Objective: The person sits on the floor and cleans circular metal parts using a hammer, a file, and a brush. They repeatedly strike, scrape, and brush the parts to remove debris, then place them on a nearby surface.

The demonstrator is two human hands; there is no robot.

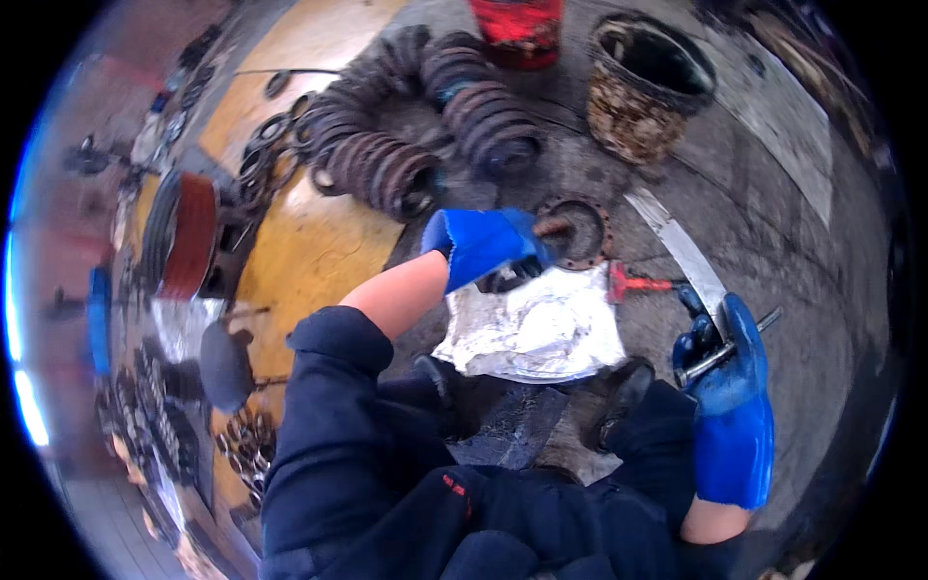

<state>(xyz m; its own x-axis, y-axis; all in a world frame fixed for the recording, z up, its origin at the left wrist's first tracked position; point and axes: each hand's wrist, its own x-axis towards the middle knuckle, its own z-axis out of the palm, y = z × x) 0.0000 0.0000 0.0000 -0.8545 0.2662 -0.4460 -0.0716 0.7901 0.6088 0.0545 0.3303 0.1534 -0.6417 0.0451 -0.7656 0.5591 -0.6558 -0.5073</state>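
Observation:
My left hand (493, 249), in a blue glove, reaches over the far edge of a white, dirt-smeared sheet or sack (532, 329) between my feet. Its fingers are curled and blurred, and what they hold, if anything, is hidden. A brownish ring with holes round its rim (604, 232) lies just beyond them. My right hand (730, 358), also blue-gloved, is closed around a metal bar with a round end (708, 365). A pale flat strip (681, 251) runs away from that hand; I cannot tell whether it is held. Left of it is a red T-shaped tool (638, 283).
Stacks of rusty rings (377, 169) lie ahead. A grimy bucket (638, 106) and a red container (522, 34) stand at the far side. On the left are loose rings (271, 145), a reddish-brown curved part (188, 237) and several small metal parts (246, 445).

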